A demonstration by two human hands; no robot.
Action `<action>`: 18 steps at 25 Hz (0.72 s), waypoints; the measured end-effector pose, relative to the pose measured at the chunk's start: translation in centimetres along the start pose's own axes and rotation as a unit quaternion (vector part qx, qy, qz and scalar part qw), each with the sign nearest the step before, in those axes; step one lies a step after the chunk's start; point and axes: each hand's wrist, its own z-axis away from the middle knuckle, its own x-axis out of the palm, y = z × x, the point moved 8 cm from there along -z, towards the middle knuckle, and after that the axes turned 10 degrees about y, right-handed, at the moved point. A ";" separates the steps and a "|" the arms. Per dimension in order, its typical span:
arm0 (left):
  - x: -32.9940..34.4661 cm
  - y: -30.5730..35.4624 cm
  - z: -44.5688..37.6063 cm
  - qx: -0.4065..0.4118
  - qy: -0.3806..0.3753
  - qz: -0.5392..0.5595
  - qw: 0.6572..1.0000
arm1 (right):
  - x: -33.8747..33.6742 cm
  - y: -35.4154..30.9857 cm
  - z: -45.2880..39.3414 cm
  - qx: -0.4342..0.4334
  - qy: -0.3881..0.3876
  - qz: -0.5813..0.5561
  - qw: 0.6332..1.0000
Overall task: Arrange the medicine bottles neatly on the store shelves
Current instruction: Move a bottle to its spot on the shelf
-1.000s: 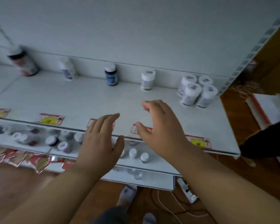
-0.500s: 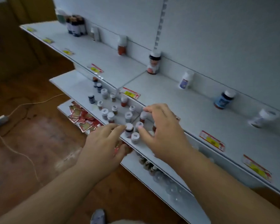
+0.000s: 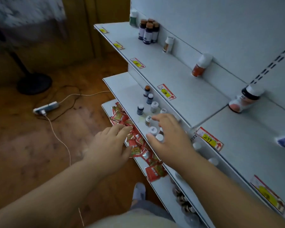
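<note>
Upright white-capped small medicine bottles (image 3: 152, 131) just beneath spread, empty right hand (image 3: 169, 139); left hand (image 3: 110, 145), open, farther off over red foil sachets (image 3: 135, 145).

Small bottles (image 3: 152, 106) crowd the middle shelf (image 3: 122, 89) near both hands; its far end lies bare.

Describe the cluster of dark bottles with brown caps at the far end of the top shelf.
The dark bottles stand upright in a tight cluster of about four on the top shelf, against the white back panel. Each looks like dark glass or plastic with a brown cap and a pale label on the front. They touch one another. A green-labelled white bottle stands just beyond them. Neither hand is near them.
</note>
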 end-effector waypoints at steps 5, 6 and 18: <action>1.7 -5.7 -7.4 -0.017 -0.040 -0.021 0.999 | 6.0 2.0 -9.1 0.037 -0.022 -0.040 0.998; 2.1 -7.2 -9.0 -0.019 -0.046 -0.022 0.999 | 7.3 2.1 -10.8 0.048 -0.028 -0.040 0.998; 14.1 -24.3 -27.2 0.070 -0.139 0.075 0.985 | 26.5 9.8 -24.2 0.414 0.051 -0.083 0.905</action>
